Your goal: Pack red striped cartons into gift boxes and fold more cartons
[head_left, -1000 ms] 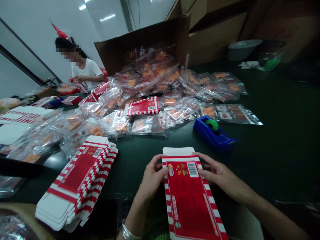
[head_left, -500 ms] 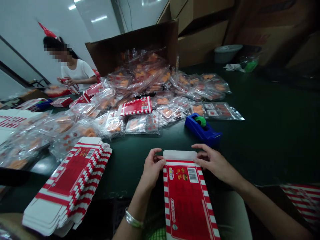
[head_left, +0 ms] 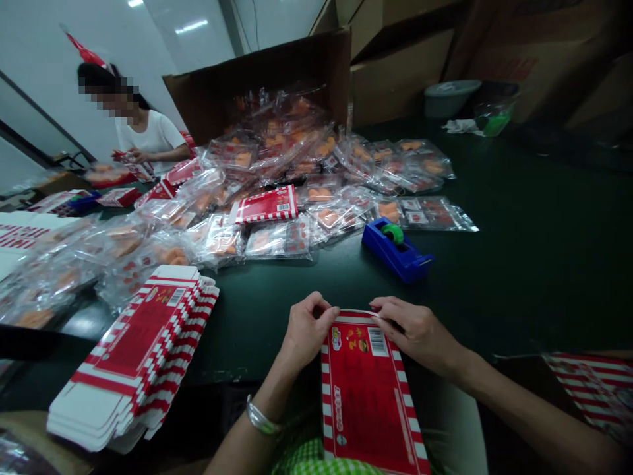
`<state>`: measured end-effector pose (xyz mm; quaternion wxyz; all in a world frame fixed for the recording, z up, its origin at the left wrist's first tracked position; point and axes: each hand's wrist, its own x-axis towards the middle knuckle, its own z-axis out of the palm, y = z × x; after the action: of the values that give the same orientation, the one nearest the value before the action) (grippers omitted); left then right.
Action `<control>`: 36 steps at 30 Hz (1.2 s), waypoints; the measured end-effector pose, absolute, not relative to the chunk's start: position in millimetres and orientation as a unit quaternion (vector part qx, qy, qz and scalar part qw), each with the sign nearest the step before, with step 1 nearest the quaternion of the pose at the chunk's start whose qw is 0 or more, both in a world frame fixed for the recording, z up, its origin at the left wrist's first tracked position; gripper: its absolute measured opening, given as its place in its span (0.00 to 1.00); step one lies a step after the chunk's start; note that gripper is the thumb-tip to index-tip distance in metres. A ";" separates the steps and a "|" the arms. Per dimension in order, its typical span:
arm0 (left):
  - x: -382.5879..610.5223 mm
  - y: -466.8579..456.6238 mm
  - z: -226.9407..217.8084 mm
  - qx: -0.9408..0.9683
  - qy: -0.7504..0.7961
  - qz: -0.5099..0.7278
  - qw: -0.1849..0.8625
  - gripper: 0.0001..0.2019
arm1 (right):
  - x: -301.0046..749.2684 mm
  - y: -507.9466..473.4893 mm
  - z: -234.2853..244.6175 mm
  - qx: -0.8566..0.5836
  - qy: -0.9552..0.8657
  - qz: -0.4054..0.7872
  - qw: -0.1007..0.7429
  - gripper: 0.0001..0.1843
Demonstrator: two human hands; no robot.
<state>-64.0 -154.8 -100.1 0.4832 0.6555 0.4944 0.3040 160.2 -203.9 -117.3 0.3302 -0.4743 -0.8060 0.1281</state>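
A red-and-white striped carton [head_left: 368, 396] lies in front of me with its printed face and barcode up, its near end by my lap. My left hand [head_left: 307, 333] pinches its far left corner between thumb and fingers. On the far right corner, the curled fingers and thumb of my right hand [head_left: 418, 333] grip the edge. The white end flap shows only as a thin strip between the hands. Left of me is a stack of flattened cartons [head_left: 136, 349] of the same print. Beyond my hands stands a blue tape dispenser [head_left: 398, 254] with a green roll.
Clear bags of orange pieces [head_left: 277, 241] spread across the table from a tipped cardboard box [head_left: 257, 72]. Another carton [head_left: 267, 204] rests on them. A co-worker [head_left: 148, 138] handles cartons at the far left. A grey tub [head_left: 450, 99] is at the back right; striped cartons [head_left: 593, 389] sit low right.
The carton's white end flap, standing out flat before, is now folded so only its edge shows. Both hands have drawn closer together, fingers closing on the far corners.
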 end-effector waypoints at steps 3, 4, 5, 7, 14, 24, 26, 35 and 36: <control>-63.9 -153.8 -104.9 0.711 0.453 0.312 0.438 0.06 | 162.0 -196.8 -115.2 -0.488 -0.804 0.136 0.313 0.08; -64.4 -153.9 -106.4 0.729 0.437 0.314 0.423 0.06 | 161.5 -193.7 -114.1 -0.491 -0.807 0.129 0.303 0.09; -64.9 -154.2 -107.4 0.742 0.425 0.316 0.411 0.07 | 160.5 -190.8 -113.0 -0.492 -0.815 0.116 0.285 0.10; -65.4 -155.5 -107.1 0.750 0.418 0.317 0.403 0.08 | 157.7 -187.1 -111.1 -0.476 -0.844 0.072 0.235 0.11; -55.2 -152.5 -101.2 0.695 0.498 0.272 0.442 0.07 | 151.8 -203.4 -110.3 -0.448 -0.869 0.036 0.209 0.17; -50.2 -133.2 -90.6 0.647 0.473 0.201 0.564 0.08 | 166.5 -172.0 -75.0 -0.534 -0.685 0.465 0.170 0.16; -46.9 -130.6 -88.6 0.643 0.474 0.200 0.567 0.08 | 165.3 -169.6 -75.3 -0.539 -0.687 0.453 0.179 0.16; -51.6 -145.4 -83.2 0.677 0.430 0.226 0.553 0.11 | 170.1 -187.1 -78.2 -0.541 -0.671 0.456 0.222 0.15; -52.7 -149.9 -83.9 0.667 0.423 0.236 0.566 0.12 | 172.4 -189.6 -76.4 -0.539 -0.674 0.452 0.223 0.15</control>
<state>-52.7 -149.9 -83.9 0.5655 0.6672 0.4233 0.2363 172.4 -189.6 -76.4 0.2231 -0.5394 -0.6743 0.4523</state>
